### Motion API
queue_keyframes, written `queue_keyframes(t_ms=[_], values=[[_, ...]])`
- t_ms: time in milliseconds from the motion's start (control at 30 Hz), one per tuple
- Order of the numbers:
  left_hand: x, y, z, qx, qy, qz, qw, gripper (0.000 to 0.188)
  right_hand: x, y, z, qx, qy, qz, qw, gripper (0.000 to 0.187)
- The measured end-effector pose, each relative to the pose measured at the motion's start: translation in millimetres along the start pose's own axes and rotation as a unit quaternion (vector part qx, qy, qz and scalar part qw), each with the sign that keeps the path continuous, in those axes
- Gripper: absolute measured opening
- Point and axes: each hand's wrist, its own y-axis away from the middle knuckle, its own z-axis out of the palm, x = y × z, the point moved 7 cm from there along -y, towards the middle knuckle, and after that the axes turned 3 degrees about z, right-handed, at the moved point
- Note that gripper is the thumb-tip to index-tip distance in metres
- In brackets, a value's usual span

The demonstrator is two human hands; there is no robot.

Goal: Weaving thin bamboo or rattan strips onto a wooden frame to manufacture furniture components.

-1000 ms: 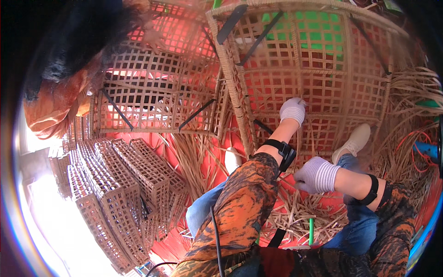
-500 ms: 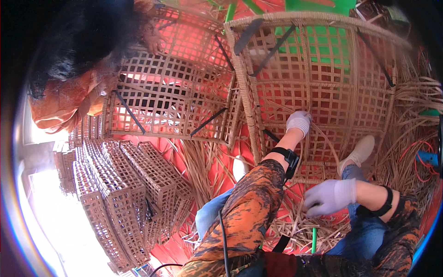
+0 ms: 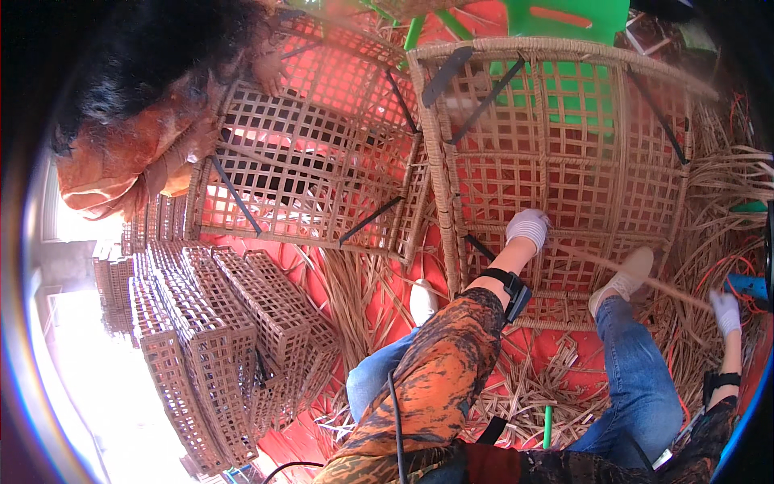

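Note:
A large open-weave wicker basket (image 3: 576,153) with black straps at its corners stands tilted in front of me. My left hand (image 3: 528,228), in a white glove, is closed at the basket's lower middle, on its weave; the fingertips are partly hidden. From near there a long, flat brown strip (image 3: 673,291) stretches to the right. At its far end my right hand (image 3: 725,312), also gloved, is closed around the strip, out by the right edge of the view. The strip passes in front of my shoe (image 3: 627,278).
A co-worker (image 3: 121,173) leans in at upper left over a second wicker basket (image 3: 302,169). Finished-looking woven pieces (image 3: 218,339) are stacked at left. Loose strips (image 3: 355,306) litter the red floor. A green plastic seat (image 3: 580,18) stands behind the basket.
My right hand has swung from beside my knee far out to the right, drawing the strip out long. My left hand stays at the basket. The view has shifted slightly.

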Motion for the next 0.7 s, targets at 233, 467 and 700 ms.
queue_keyframes(t_ms=[233,467,700], values=[[4.5,7.3,4.8,0.017,-0.107,0.087,0.990,0.032,-89.9,30.2,-11.3,-0.007,0.091,-0.011,0.996,0.033],[3.7,31.8,6.0,0.016,0.069,0.043,0.997,0.024,-366.0,8.0,-64.2,-0.082,-0.033,-0.276,0.957,0.030],[-40.5,54.0,10.0,0.050,0.207,0.014,0.977,0.029,-529.1,17.1,23.4,-0.273,-0.200,-0.286,0.896,0.040]])
